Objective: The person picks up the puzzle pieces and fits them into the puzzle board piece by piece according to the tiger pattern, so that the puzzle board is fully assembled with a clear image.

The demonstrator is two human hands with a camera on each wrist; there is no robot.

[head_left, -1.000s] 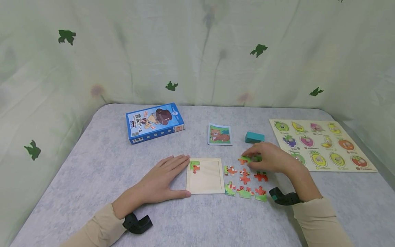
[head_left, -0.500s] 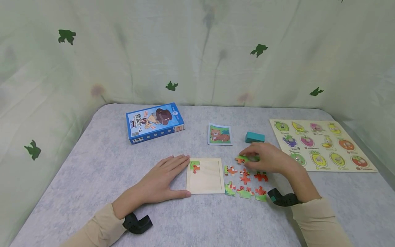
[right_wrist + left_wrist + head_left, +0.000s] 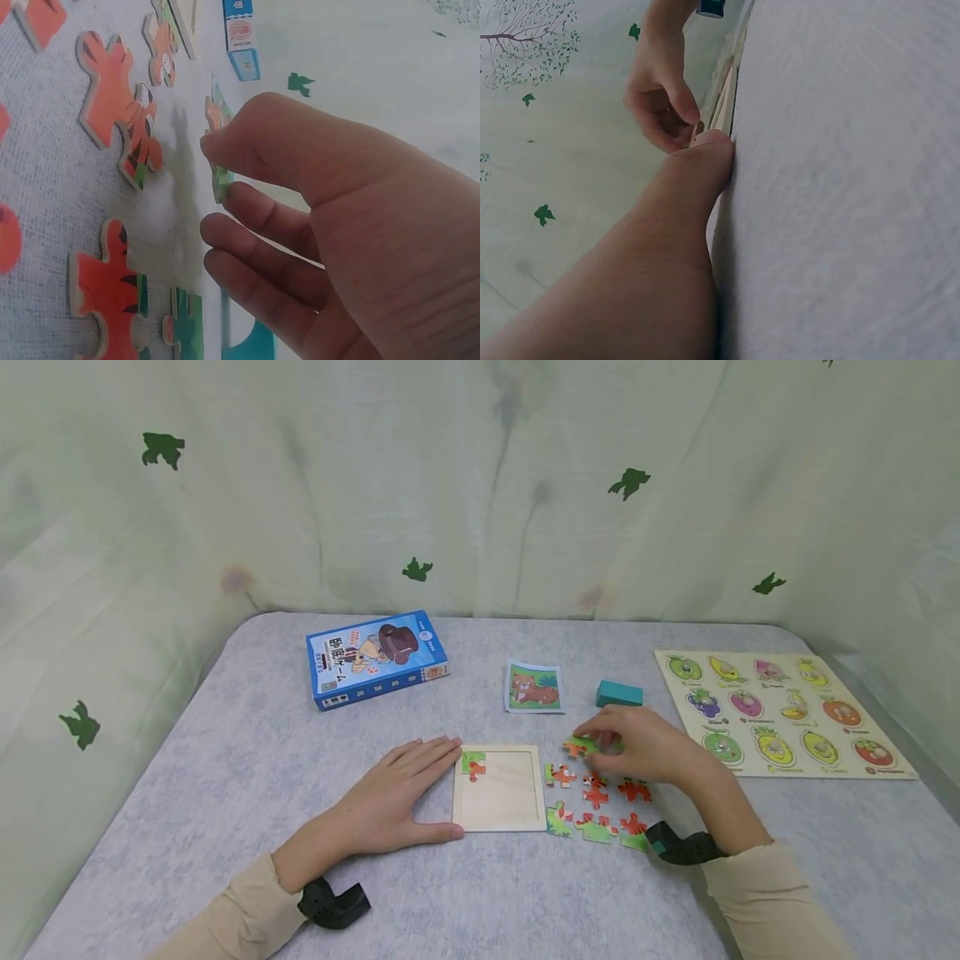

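My right hand [image 3: 647, 745] pinches a green and orange jigsaw piece [image 3: 576, 747] between thumb and fingers. In the right wrist view that jigsaw piece [image 3: 218, 186] is held off the cloth. My left hand [image 3: 390, 797] lies with fingers spread, touching the left side of a square wooden puzzle tray [image 3: 506, 806]. One green and orange corner piece [image 3: 472, 763] sits in the tray's upper left. Loose orange and green pieces [image 3: 596, 829] lie in rows right of the tray, below my right hand. The left wrist view shows my left thumb [image 3: 705, 154] at the tray's edge.
Behind the tray lies a small bear picture card [image 3: 534, 687]. A teal block [image 3: 619, 693] stands just beyond my right hand. A blue game box [image 3: 377, 658] is at the back left, and a fruit puzzle board [image 3: 783, 714] at the right.
My right hand has moved a little left toward the tray, carrying the pinched jigsaw piece. The left hand and the tray have stayed in place.
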